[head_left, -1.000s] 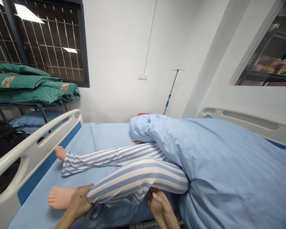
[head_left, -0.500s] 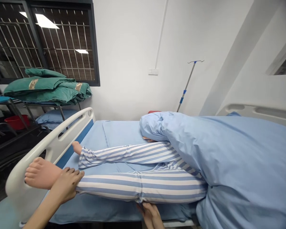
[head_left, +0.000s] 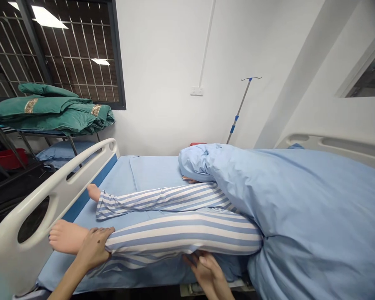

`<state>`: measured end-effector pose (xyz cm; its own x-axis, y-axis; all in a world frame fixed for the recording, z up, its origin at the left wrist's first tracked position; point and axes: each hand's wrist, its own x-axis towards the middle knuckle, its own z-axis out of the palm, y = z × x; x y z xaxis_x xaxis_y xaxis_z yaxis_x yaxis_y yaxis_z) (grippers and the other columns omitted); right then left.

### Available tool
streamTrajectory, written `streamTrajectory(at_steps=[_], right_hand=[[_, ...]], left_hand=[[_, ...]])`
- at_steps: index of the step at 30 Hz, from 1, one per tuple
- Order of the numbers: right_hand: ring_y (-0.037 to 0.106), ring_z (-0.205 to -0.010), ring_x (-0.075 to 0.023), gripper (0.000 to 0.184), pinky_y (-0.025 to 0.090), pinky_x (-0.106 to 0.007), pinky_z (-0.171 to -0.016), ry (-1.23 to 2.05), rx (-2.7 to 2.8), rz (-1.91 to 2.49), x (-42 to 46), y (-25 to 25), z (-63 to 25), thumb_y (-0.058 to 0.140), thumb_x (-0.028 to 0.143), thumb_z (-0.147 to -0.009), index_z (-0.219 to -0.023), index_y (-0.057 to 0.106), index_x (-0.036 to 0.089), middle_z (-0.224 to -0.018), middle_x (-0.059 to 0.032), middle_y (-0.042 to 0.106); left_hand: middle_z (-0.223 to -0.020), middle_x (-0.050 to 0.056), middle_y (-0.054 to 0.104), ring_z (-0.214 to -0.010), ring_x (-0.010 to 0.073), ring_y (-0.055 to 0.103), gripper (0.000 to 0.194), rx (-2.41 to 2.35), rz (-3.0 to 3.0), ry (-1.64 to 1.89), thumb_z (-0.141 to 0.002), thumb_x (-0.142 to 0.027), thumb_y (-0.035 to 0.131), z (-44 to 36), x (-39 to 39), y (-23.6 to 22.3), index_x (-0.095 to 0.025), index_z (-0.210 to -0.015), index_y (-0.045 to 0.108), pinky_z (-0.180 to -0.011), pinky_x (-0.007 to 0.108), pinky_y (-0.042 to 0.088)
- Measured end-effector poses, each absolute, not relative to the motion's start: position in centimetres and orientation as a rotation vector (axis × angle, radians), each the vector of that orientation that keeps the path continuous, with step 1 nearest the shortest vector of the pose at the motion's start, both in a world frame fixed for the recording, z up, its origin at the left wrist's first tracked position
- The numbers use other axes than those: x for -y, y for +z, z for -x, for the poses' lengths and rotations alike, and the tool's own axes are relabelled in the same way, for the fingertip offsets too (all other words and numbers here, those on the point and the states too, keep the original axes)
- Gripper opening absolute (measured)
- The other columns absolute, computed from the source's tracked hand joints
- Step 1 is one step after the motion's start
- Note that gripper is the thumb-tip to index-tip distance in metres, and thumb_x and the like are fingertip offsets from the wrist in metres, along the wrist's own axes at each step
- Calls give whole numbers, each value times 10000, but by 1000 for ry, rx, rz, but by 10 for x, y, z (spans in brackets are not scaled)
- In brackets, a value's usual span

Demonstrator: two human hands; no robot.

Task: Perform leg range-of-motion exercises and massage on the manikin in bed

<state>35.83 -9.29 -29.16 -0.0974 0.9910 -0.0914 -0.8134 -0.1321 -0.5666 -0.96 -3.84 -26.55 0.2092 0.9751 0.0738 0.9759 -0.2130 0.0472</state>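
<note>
We're looking along a hospital bed [head_left: 153,173] with a blue sheet, and a white bed rail [head_left: 28,221] runs along its left end. Behind it, a barred window [head_left: 71,50] sits in the white wall, with folded green blankets [head_left: 46,110] on a metal rack below it. A red basin [head_left: 9,159] sits further down on the left, and a drip pole [head_left: 239,110] stands up behind the bed.

On the bed lies a life-size doll [head_left: 162,208] in striped pyjamas, its upper body under a big blue quilt [head_left: 312,208]. Only a bit of a doll's hand [head_left: 189,180] peeks out by the quilt's folded edge. Two legs come out from under the quilt, their long axes running nearly level across the view, with the feet pointing left toward the rail.

The near leg [head_left: 184,235] lies closest to us, just apart from the far leg [head_left: 159,202], and its bare foot [head_left: 65,236] stops just short of the rail. The person's left hand [head_left: 93,248] is closed over the shin just above the ankle, gripping it. The right hand [head_left: 204,268] sits under the leg near the knee, fingers curled up against the trouser. Is it gripping? Can't tell from here.
</note>
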Motion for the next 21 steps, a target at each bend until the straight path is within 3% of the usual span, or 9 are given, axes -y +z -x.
streamTrajectory(at_steps=[7,14,21], right_hand=[[525,-1026,-277,160,275,-556,-1005,1617,487,467,81,-233,-383,703,274,-614,-764,692,218,-972,-70,653],[517,-1026,-287,109,276,-562,-992,1611,483,470,83,-243,-389,668,298,-634,-725,683,239,-958,-66,649],[520,-1025,-280,138,276,-545,-999,1618,512,505,83,-244,-386,686,326,-630,-738,692,239,-926,-66,656]], left_hand=[[-949,6,663,-905,207,570,437,2075,2518,-457,-561,-192,505,-58,23,-284,-243,-990,574,-827,294,347],[-885,7,647,-871,204,553,394,2198,2469,-528,-548,-184,501,-88,27,-319,-230,-934,563,-802,286,348],[-852,-7,646,-861,196,563,325,2119,2579,-478,-563,-192,497,-73,27,-302,-240,-879,556,-785,282,349]])
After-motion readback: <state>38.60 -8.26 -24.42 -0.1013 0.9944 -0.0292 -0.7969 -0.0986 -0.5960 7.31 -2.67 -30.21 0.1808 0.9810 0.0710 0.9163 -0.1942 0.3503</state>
